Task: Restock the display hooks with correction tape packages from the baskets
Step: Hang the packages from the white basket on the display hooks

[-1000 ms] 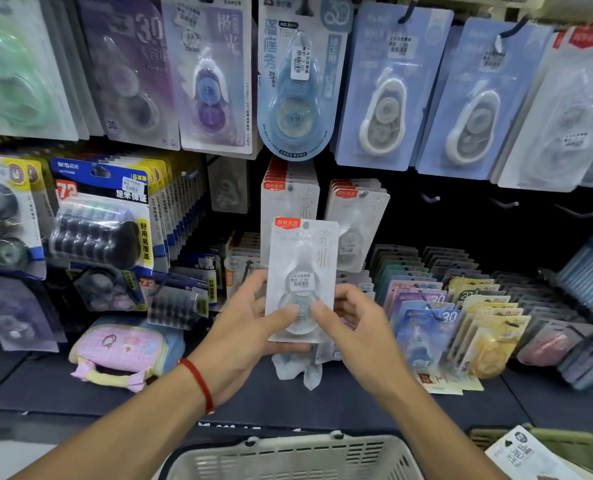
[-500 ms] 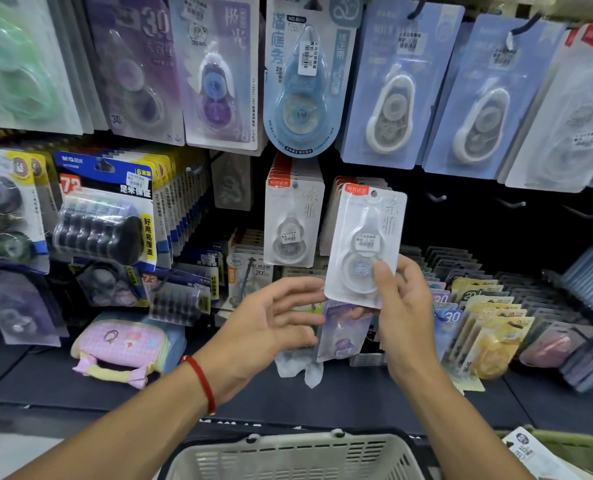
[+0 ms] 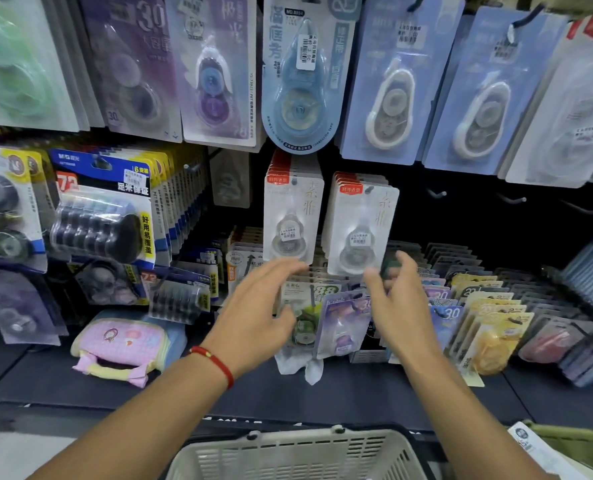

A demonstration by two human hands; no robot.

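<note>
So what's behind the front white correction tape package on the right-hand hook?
Behind the front white package, red-tabbed tops of several identical packages show, stacked on one hook. Their lower parts and exact count are covered.

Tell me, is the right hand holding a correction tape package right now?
No, the right hand is open and empty just below the white package hanging on its hook.

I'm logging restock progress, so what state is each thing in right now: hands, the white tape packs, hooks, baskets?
left hand: open, fingers spread, holding nothing
right hand: open, empty, just below the right white stack
left white stack: hanging on its hook
right white stack: hanging on its hook
three hooks to the right: bare
white basket: below the hands, contents hidden
green basket: holds a pack
</note>
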